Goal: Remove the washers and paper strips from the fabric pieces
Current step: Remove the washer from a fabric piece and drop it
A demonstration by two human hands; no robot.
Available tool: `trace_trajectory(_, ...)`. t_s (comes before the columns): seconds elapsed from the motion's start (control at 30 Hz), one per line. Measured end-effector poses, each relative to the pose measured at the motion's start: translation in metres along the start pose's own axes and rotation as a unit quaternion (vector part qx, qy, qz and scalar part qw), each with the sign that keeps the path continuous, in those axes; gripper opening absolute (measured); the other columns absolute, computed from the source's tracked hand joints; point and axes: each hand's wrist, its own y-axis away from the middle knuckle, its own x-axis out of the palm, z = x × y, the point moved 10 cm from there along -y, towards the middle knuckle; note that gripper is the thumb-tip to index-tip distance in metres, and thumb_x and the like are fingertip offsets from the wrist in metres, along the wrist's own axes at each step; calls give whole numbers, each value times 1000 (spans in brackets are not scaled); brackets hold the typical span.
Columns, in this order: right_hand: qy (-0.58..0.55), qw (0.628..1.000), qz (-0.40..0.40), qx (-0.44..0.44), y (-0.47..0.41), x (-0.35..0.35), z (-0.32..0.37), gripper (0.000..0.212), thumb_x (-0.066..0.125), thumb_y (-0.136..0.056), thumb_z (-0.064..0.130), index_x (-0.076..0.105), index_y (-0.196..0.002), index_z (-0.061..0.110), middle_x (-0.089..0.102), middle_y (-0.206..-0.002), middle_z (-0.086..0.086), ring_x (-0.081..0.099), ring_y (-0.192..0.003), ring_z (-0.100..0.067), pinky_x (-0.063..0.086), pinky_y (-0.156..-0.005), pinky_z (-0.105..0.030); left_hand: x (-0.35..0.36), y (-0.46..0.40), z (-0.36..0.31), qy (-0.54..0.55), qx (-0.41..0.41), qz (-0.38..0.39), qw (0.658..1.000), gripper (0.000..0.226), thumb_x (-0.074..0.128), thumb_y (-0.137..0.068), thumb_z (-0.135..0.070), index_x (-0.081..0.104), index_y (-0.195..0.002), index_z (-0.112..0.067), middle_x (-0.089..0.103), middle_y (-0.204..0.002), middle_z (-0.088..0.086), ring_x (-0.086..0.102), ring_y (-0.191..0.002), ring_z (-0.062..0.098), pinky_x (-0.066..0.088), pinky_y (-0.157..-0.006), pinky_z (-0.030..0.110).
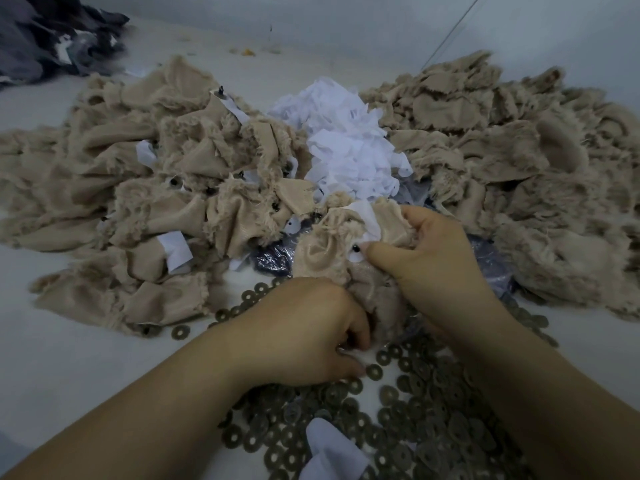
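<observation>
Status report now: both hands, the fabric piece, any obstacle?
Right hand pinches fabric piece at its paper strip. Left hand grips its lower edge. Washers piled underneath; nothing blocking.

Left of my left hand point(304, 327) the table point(62, 358) lies bare; fabric heaps point(145, 188) (both sides) and washers point(415, 427) crowd elsewhere.

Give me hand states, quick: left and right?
Left hand: fingers curled at the lower edge of the fabric piece, apparently gripping it.
Right hand: pinching that fabric piece by its paper strip.
</observation>
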Motion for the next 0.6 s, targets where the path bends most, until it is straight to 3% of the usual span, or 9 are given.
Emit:
trace_trajectory(0.23,4,1000,0,17,0,1,-6,20,79,-81,8,73,-91,24,78,-82,6,75,-75,-16,64,-70,-37,-8,-2,13,51,-36,-29,998,14,79,-77,-30,71,-88,-26,49,-57,-17,53,-61,-1,49,-58,24)
trace_trajectory(0.4,-2,1000,5,23,0,2,-7,22,80,-80,7,72,-89,26,78,-80,8,75,-73,-12,62,-63,-25,-1,-4,14,49,-19,-10,999,9,75,-79,-24,74,-88,-25,65,-74,-11,59,-68,4,51,-64,28)
trace_trajectory(0.6,-2,999,0,36,0,1,-9,24,79,-80,5,74,-96,22,78,-81,9,75,-73,-8,58,-61,-19,-1,-2,12,101,13,-2,995,6,75,-81,-13,76,-84,-18,69,-82,-10,63,-76,6,51,-67,20)
